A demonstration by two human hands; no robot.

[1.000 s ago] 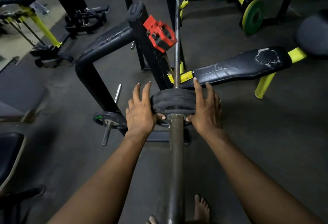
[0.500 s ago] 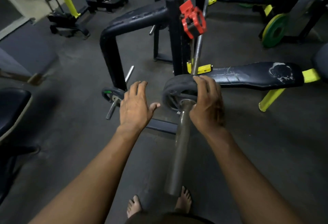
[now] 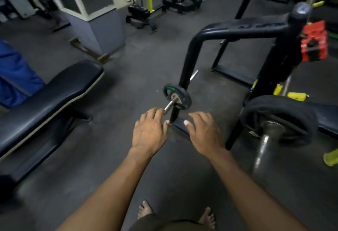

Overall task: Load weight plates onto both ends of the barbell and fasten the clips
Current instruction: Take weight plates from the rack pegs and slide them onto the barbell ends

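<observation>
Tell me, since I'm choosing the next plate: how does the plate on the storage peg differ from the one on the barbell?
The peg plate looks smaller and has a green mark; the barbell plate looks larger, thicker and plain black. Both are round, dark and untouched.

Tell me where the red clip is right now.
The red clip sits at the head view's upper right edge, against the black rack upright, above the loaded plate on the barbell.
</observation>
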